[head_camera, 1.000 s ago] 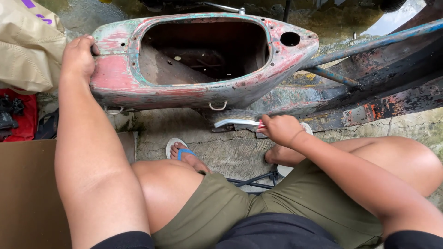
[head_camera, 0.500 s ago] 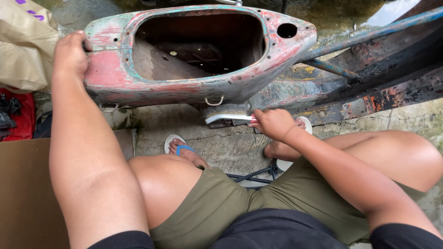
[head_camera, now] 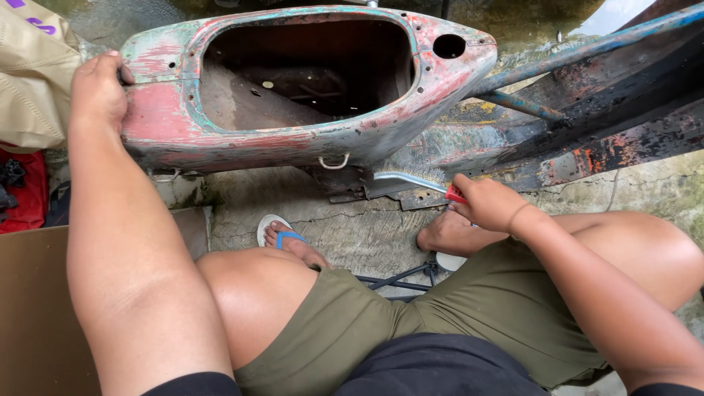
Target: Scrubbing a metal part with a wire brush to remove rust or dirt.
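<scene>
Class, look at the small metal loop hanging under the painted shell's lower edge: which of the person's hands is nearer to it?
Right. The right hand holds a wire brush just right of the metal loop; the left hand grips the shell at its far left end.

Wire brush [head_camera: 411, 178], red-handled, bristles against the rusty, paint-worn scooter body [head_camera: 293, 139].

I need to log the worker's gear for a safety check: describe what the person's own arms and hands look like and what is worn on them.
Both arms are bare from the upper arm down. The left hand and right hand wear no gloves. No rings or watch show; a thin band seems to circle the right wrist. Black sleeve edges show at the bottom of the picture.
</scene>
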